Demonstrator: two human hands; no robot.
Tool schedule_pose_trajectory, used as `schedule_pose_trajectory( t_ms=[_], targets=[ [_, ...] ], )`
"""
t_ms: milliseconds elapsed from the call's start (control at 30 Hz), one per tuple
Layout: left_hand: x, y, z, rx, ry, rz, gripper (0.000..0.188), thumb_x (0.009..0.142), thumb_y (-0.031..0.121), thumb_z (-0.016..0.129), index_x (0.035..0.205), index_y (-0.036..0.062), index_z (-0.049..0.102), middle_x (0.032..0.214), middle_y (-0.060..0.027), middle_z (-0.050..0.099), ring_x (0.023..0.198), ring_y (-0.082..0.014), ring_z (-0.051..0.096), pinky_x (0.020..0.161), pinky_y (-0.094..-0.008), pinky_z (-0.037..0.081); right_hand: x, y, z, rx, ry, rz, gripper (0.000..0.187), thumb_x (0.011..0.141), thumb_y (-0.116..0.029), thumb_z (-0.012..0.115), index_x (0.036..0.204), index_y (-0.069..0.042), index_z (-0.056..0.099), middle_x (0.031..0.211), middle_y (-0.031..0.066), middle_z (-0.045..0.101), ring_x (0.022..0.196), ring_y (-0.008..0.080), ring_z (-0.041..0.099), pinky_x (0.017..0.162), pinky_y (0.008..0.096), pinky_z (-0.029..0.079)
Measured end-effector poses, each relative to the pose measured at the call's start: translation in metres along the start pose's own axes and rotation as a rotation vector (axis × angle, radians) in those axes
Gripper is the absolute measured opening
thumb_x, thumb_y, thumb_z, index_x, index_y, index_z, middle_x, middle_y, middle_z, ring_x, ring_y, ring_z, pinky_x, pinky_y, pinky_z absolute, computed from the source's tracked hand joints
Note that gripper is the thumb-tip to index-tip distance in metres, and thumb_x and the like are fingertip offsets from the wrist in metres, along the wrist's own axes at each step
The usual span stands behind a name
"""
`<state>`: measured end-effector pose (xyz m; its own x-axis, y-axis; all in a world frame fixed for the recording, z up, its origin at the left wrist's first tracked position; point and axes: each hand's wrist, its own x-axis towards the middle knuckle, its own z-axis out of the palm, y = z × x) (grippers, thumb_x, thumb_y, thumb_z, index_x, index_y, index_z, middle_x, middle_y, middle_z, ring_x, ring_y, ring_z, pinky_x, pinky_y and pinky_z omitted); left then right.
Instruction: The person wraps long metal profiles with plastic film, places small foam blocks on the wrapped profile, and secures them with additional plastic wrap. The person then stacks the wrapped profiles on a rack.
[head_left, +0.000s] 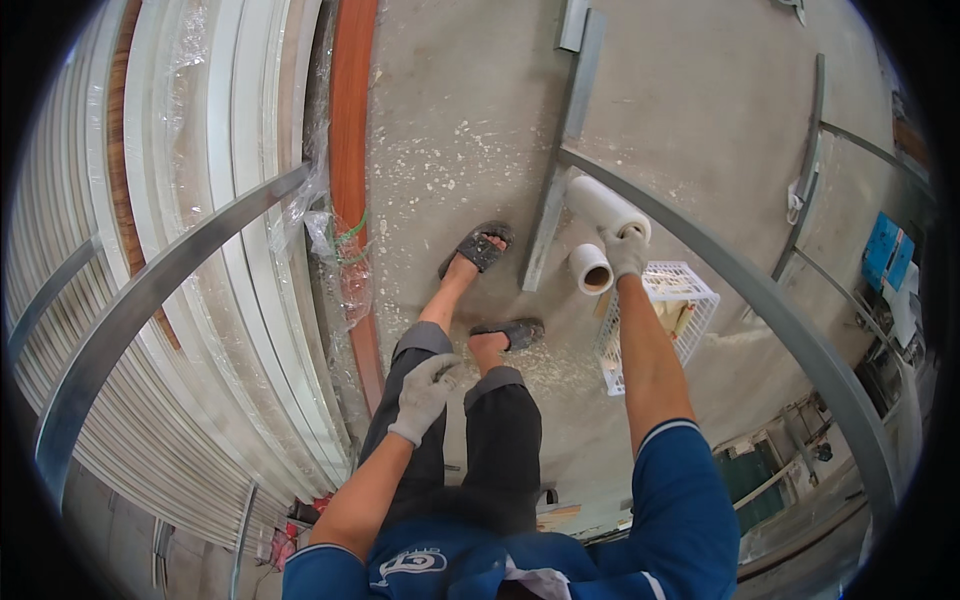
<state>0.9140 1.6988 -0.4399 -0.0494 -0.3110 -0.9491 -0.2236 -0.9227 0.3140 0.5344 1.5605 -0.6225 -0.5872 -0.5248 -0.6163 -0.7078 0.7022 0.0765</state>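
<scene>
Both hands wear light grey work gloves. My right hand (626,252) reaches out and grips the near end of a long roll of clear plastic film (598,201). A second, shorter film roll (590,268) with a brown core stands just left of that hand. Below the hand is a white plastic basket (690,285) with some pale and yellowish things in it, partly hidden by my right forearm. My left hand (424,398) hangs over my left thigh, fingers loosely bent and somewhat apart, holding nothing that I can see.
Long white panels (230,200) wrapped in plastic lie stacked along the left, beside a reddish-brown board (352,120). Grey metal bars (760,270) cross on the right, and another metal bar (562,170) runs by the rolls. White specks dot the concrete floor (450,130).
</scene>
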Motion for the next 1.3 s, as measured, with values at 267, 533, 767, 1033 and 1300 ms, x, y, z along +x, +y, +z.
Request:
schedule_pose_trajectory(
  t_ms=[267,533,767,1033,1300],
  targets=[
    [-0.054,0.043,0.076,-0.895,-0.541,-0.4,0.088,0.092,0.056,0.071,0.153,0.0041,0.036,0.149,-0.019,0.048,0.136,-0.0323,0.05,0.116,-0.0482,0.042,-0.27,0.082,-0.151,0.524,0.096,-0.36,0.034,0.078,-0.032,0.086,0.085,-0.003,0.069,0.082,0.0124,0.067,0.07,0.0306,0.058,0.068,0.0403,0.048],
    [-0.192,0.065,0.087,-1.019,-0.495,0.147,0.105,0.074,0.072,0.079,0.152,0.0114,0.041,0.147,-0.0102,0.052,0.138,-0.0312,0.048,0.118,-0.0503,0.04,-0.531,0.129,-0.233,0.487,0.216,-0.953,0.05,0.069,-0.035,0.093,0.103,-0.005,0.073,0.1,0.0116,0.068,0.086,0.0293,0.066,0.077,0.0398,0.053],
    [-0.281,0.091,0.065,-0.885,-0.573,0.773,0.096,0.072,0.058,0.088,0.143,0.0052,0.052,0.134,-0.0121,0.064,0.12,-0.0299,0.065,0.102,-0.0463,0.058,-0.592,0.2,-0.302,1.128,0.303,-0.69,0.113,0.06,-0.059,0.094,0.145,0.002,0.052,0.122,0.0123,0.064,0.099,0.0189,0.064,0.087,0.0339,0.053],
    [-0.377,0.116,0.1,-0.485,-0.65,1.345,0.106,0.078,0.076,0.072,0.149,0.0046,0.043,0.141,-0.016,0.059,0.12,-0.0316,0.065,0.101,-0.0488,0.058,-0.635,0.205,-0.308,1.127,0.574,-0.74,0.082,0.078,-0.038,0.087,0.142,0.0,0.054,0.111,0.0098,0.067,0.089,0.0161,0.064,0.076,0.0296,0.052],
    [-0.396,0.141,0.129,-0.472,-1.392,0.911,0.09,0.092,0.069,0.059,0.154,0.007,0.038,0.143,-0.0192,0.054,0.126,-0.0327,0.059,0.108,-0.0477,0.052,-0.658,0.217,-0.333,1.857,0.515,-0.768,0.018,0.101,-0.02,0.068,0.102,-0.002,0.065,0.084,0.001,0.064,0.072,0.0077,0.057,0.064,0.0228,0.047]
  ],
)
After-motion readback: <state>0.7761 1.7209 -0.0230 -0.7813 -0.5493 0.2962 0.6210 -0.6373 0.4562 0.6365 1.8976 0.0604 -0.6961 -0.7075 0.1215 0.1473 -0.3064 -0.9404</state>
